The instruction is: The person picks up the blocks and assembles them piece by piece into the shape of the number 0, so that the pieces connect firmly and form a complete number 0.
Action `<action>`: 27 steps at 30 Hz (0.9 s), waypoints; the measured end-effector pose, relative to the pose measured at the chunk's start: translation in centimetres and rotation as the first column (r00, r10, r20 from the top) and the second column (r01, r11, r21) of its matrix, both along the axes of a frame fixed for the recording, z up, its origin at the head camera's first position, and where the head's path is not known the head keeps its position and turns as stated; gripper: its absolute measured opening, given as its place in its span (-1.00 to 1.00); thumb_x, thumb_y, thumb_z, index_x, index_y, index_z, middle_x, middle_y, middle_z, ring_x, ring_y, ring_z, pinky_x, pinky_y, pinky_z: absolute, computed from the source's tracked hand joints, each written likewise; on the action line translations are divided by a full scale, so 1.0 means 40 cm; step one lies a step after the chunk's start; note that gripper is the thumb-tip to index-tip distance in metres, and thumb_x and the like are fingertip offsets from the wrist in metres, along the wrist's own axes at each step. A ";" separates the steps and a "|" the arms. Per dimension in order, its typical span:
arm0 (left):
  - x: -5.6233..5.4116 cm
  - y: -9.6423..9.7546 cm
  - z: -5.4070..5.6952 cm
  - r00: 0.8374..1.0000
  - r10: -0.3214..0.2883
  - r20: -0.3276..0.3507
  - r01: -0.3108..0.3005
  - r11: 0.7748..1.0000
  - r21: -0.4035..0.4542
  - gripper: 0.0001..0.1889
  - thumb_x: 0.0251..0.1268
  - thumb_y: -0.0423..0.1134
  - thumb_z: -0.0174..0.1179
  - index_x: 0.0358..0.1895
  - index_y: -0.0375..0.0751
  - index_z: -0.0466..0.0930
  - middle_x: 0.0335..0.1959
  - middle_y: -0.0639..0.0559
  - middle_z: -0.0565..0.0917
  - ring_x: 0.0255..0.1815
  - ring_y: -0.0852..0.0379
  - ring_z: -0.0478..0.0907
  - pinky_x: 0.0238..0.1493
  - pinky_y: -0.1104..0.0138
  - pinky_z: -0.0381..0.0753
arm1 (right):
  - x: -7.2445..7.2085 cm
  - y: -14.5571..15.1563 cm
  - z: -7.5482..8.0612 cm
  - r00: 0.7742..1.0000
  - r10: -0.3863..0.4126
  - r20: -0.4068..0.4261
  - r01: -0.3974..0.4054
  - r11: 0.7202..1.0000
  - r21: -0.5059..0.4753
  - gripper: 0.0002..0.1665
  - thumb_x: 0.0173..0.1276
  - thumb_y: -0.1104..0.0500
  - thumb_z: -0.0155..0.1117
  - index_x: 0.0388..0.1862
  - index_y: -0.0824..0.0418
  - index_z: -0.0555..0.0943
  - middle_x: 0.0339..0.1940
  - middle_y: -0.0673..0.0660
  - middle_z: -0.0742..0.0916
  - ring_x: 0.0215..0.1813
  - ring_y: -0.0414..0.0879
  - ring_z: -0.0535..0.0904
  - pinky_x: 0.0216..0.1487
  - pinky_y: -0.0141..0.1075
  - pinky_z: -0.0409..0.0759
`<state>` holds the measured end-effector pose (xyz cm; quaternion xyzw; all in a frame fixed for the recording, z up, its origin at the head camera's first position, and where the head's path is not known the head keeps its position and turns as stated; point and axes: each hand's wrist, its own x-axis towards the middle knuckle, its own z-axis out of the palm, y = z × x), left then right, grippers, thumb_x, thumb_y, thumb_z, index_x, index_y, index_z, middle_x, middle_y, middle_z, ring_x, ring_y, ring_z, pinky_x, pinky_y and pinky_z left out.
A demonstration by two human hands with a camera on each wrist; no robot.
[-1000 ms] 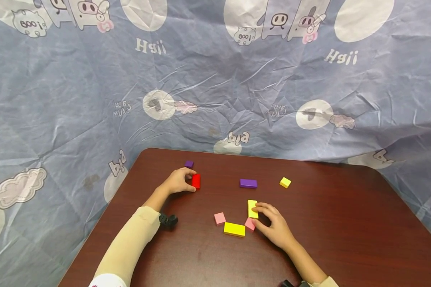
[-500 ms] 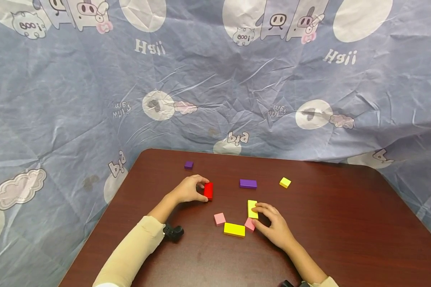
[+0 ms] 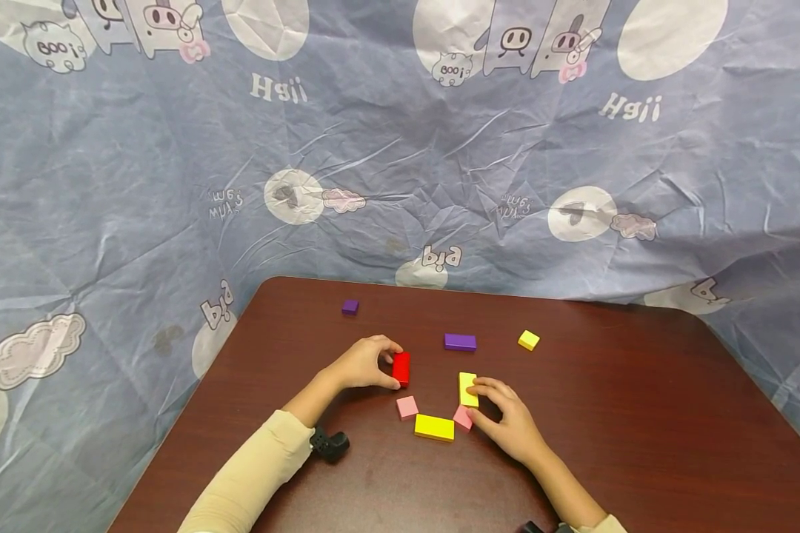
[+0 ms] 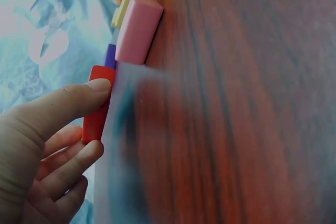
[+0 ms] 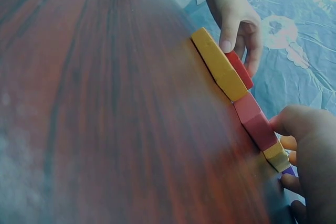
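My left hand (image 3: 368,364) pinches a red rectangular block (image 3: 401,369) between thumb and fingers. In the left wrist view the thumb lies on one face of the red block (image 4: 95,124), the fingers at its other side. My right hand (image 3: 512,426) rests beside a yellow block (image 3: 467,383) and a pink block (image 3: 462,418), a finger touching the yellow one and the thumb at the pink one. A second yellow block (image 3: 434,427) lies crosswise between that pink block and another pink block (image 3: 407,407). The right wrist view shows these pieces in a chain, the right thumb (image 5: 286,121) against the pink one.
On the dark wooden table (image 3: 640,414), a long purple block (image 3: 460,342) lies beyond the hands. A small purple block (image 3: 350,307) sits far left and a small yellow block (image 3: 529,340) at the right. A patterned blue cloth (image 3: 400,148) hangs behind the table.
My left hand has carried the red block right and nearer, away from the small purple block and close to the left pink block. The right hand and the other blocks stay put.
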<state>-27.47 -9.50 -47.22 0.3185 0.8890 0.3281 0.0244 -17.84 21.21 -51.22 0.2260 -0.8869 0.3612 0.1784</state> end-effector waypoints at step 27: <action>0.025 0.013 -0.019 0.997 -0.077 -0.011 0.076 0.996 -0.041 -0.41 0.07 -0.06 0.45 0.17 -0.23 0.54 0.02 0.02 0.57 0.02 0.13 0.54 0.11 0.25 0.51 | -0.001 0.000 0.000 1.000 0.002 0.019 -0.001 1.000 -0.013 -0.62 0.16 0.16 0.49 -0.01 0.12 0.68 0.13 0.07 0.63 0.22 0.06 0.48 0.16 0.08 0.39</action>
